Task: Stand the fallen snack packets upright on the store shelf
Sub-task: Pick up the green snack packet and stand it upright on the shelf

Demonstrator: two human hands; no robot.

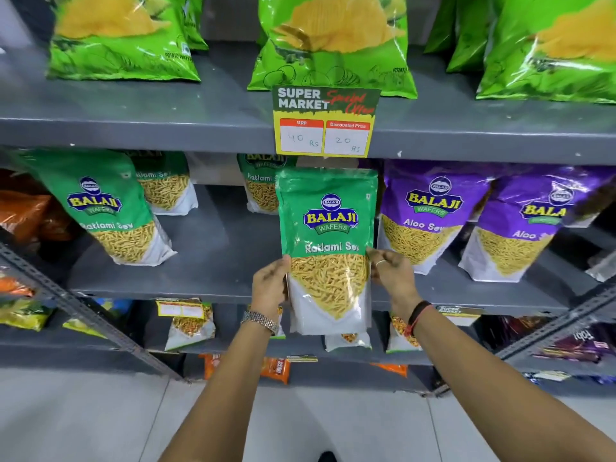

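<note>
A green Ratlami Sev packet [328, 248] is held upright in front of the middle grey shelf [213, 248], its bottom below the shelf's front edge. My left hand [268, 285] grips its lower left side and my right hand [393, 273] grips its lower right side. Another green Ratlami Sev packet [106, 208] stands leaning at the left of the same shelf. Two more green packets [166, 185] [258, 188] stand further back.
Purple Aloo Sev packets [430, 215] [526, 225] stand to the right. Large green chips bags [333, 41] fill the upper shelf, with a price tag [325, 121] hanging from its edge. Smaller packets [188, 323] sit on the lower shelf. Orange bags [23, 208] are far left.
</note>
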